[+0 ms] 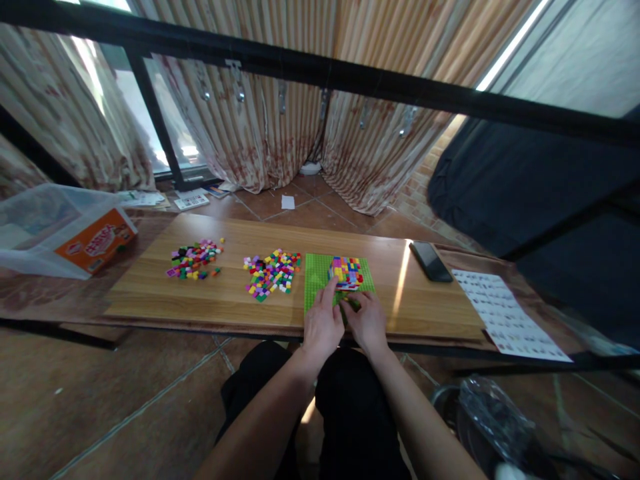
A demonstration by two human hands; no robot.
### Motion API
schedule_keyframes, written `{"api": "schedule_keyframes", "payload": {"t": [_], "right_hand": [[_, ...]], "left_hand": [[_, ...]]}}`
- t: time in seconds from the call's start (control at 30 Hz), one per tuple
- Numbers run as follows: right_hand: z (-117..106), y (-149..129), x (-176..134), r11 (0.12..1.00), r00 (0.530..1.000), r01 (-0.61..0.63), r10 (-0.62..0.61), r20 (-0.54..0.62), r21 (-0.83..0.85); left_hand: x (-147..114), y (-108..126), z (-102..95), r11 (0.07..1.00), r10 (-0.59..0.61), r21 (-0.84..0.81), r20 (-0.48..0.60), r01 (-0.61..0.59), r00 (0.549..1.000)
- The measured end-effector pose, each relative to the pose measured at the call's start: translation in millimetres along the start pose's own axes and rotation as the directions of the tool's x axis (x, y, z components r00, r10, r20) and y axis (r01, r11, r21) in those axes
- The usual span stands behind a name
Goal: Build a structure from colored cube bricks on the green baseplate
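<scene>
A block build [346,273] of red, yellow, blue, white and other coloured toy bricks stands on a green studded baseplate [315,267]. My left hand [324,323] lies over the plate's front, its index finger stretched out to the build's near left side. Beside it, my right hand [367,320] is closed in a pinch just in front of the build. Small yellow and dark bits show by its fingertips, too small to name. The hands cover the plate's front edge.
Two piles of loose bricks, one nearer [273,273] and one farther left [195,259], lie on the wooden board [240,233]. A phone [431,261] and printed sheet [505,313] are right; a clear plastic bin [45,227] stands left. A black bar [300,63] crosses above.
</scene>
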State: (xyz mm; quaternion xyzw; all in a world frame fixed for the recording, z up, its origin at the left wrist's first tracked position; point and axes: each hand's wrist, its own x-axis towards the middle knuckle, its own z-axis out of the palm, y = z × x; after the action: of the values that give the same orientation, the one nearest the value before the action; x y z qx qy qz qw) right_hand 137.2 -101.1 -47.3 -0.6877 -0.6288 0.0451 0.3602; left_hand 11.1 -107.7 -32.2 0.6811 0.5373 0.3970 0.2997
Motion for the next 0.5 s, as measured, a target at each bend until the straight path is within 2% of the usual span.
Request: {"api": "schedule_keyframes", "payload": {"t": [0.1,0.2,0.37,0.5], "right_hand": [[1.4,-1.1,-0.5,0.999,1.000,0.004,-0.005,0.031,0.046],[-4.8,-0.5,-4.7,0.985,0.999,-0.038,0.035,0.022,0.166],[-20.4,-4.4,-0.2,0.941,0.990,-0.060,0.100,-0.104,0.334],[-26.9,-11.8,16.0,0.926,0.972,-0.075,0.150,-0.181,0.369]], "left_hand": [[0.2,0.1,-1.1,1.000,0.010,-0.003,0.005,-0.010,1.000],[0.2,1.0,-1.8,1.000,0.010,-0.001,0.011,-0.009,1.000],[-0.1,2.2,-1.4,1.000,-0.014,0.016,0.011,0.014,1.000],[-0.3,2.4,-2.4,1.000,-0.013,0.008,0.020,0.013,1.000]]}}
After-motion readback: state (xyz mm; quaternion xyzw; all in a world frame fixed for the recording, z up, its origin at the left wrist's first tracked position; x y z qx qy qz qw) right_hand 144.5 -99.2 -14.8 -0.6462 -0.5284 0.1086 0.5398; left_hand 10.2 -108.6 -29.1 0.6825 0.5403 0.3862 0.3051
